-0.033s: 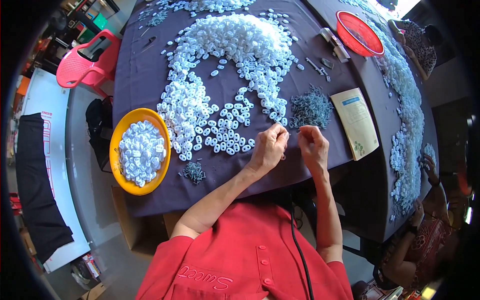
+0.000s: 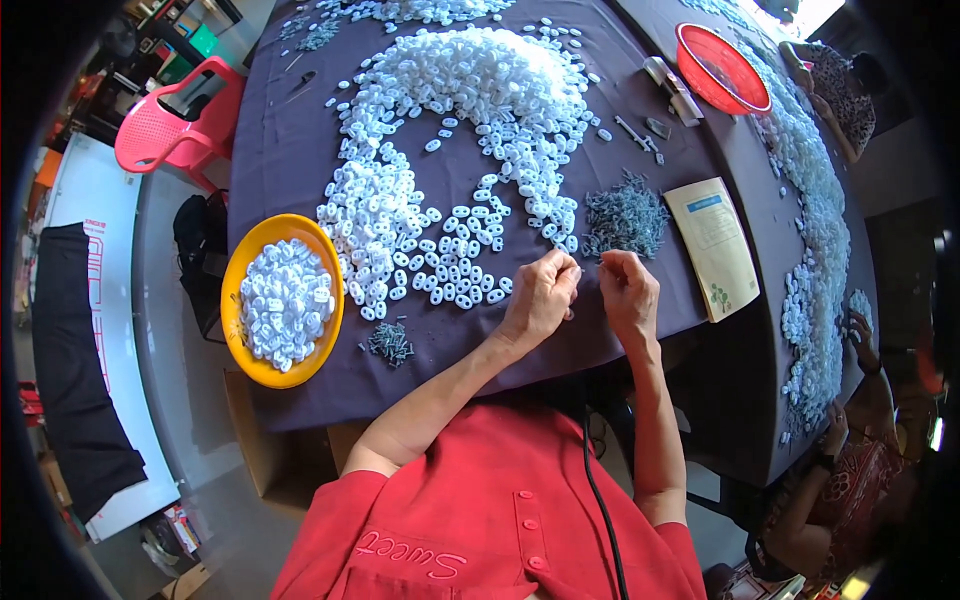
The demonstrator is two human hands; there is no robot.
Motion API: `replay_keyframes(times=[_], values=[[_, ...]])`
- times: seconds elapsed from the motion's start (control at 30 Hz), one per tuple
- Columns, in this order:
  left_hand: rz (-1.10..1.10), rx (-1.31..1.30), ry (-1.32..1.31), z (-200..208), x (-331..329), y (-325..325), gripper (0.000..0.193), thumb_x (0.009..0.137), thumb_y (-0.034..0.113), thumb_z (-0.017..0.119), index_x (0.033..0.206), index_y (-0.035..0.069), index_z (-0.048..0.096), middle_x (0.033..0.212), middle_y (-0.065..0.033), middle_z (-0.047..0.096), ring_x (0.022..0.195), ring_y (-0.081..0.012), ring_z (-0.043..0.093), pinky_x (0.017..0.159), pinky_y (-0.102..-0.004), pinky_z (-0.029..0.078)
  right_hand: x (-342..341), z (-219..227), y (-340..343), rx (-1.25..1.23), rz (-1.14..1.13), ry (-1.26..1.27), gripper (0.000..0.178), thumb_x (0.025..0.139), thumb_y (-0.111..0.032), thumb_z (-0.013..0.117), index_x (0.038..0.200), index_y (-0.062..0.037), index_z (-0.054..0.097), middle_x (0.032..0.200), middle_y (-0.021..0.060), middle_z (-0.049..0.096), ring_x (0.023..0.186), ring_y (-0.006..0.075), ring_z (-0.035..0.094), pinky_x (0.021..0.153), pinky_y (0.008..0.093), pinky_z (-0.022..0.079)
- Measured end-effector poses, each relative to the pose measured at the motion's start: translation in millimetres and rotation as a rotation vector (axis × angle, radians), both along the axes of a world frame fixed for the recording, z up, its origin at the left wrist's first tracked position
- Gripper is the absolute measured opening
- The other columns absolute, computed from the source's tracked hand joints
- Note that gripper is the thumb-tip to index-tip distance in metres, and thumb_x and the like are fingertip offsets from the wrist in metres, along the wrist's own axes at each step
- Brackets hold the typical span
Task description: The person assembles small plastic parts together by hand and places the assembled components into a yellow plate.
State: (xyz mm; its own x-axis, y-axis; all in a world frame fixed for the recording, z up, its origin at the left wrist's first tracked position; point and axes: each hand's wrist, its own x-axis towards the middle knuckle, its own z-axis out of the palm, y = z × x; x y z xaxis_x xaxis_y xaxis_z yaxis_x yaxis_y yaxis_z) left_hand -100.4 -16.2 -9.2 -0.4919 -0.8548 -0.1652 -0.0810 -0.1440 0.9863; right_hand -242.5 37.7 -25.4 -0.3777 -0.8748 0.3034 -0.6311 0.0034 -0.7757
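My left hand (image 2: 541, 296) is closed in a pinch over the front part of the table. Whatever its fingers hold is too small and hidden to make out. Close by on its right, my right hand (image 2: 630, 297) is also closed, its fingers curled inward with their contents hidden. The two hands are slightly apart. Beyond them lies a heap of small white oval plastic pieces with two holes (image 2: 495, 80), with loose ones trailing down to my left hand. A pile of small grey screw-like pins (image 2: 626, 215) lies just past my right hand.
A yellow oval basin (image 2: 232, 345) full of white pieces stands at the left table edge, near a smaller grey pin pile (image 2: 390, 343). Right of my hands lies a beige booklet (image 2: 712, 245). Farther back is a red basket (image 2: 725, 68). Other people work along the right table.
The whole view has shifted very slightly. Both hands stay closed in nearly the same place.
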Motion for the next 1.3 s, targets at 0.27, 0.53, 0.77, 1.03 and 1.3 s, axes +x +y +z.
replay_keyframes(times=[0.27, 0.53, 0.77, 1.03, 1.3], values=[[-0.039, 0.266, 0.150, -4, 15, -3, 0.016, 0.086, 0.011, 0.050, 0.083, -0.001, 0.060, 0.057, -0.0041, 0.056, 0.040, -0.0072, 0.049, 0.034, -0.0210, 0.037, 27, 14, 2, -0.005, 0.239, -0.329, 0.014, 0.080, 0.005, 0.057, 0.093, -0.0002, 0.061, 0.076, 0.0041, 0.060, 0.067, 0.0104, 0.058, 0.061, 0.0224, 0.046], [0.039, -0.348, -0.233, -3, 38, -17, 0.014, 0.084, 0.014, 0.054, 0.083, 0.003, 0.061, 0.058, -0.0088, 0.057, 0.056, -0.0168, 0.058, 0.054, -0.0315, 0.045, 30, 0, -1, 0.148, 0.186, -0.489, 0.007, 0.083, 0.000, 0.056, 0.088, -0.0024, 0.060, 0.071, 0.0003, 0.059, 0.062, 0.0066, 0.054, 0.056, 0.0207, 0.044], [0.140, -0.761, -0.840, -23, 56, -42, 0.009, 0.078, 0.011, 0.058, 0.082, 0.003, 0.059, 0.081, -0.0154, 0.057, 0.067, -0.0324, 0.060, 0.059, -0.0400, 0.049, 25, -7, -1, 0.086, 0.112, -0.504, 0.004, 0.084, -0.002, 0.056, 0.087, -0.0028, 0.059, 0.070, -0.0016, 0.055, 0.059, 0.0045, 0.050, 0.053, 0.0192, 0.042], [0.101, -0.752, -0.766, -12, 52, -31, 0.009, 0.076, 0.009, 0.060, 0.078, 0.004, 0.053, 0.086, -0.0141, 0.054, 0.070, -0.0321, 0.060, 0.060, -0.0405, 0.049, 23, -11, -1, 0.066, 0.127, -0.542, 0.006, 0.085, 0.000, 0.054, 0.088, -0.0019, 0.059, 0.070, -0.0016, 0.054, 0.060, 0.0038, 0.049, 0.054, 0.0176, 0.040], [0.069, -0.416, -0.233, 1, 63, -15, 0.009, 0.075, 0.001, 0.061, 0.081, 0.001, 0.054, 0.074, -0.0113, 0.060, 0.060, -0.0215, 0.061, 0.054, -0.0300, 0.049, 39, 7, 1, 0.114, 0.141, -0.520, 0.005, 0.085, 0.000, 0.053, 0.088, -0.0015, 0.057, 0.070, -0.0006, 0.055, 0.060, 0.0051, 0.050, 0.055, 0.0184, 0.041]])
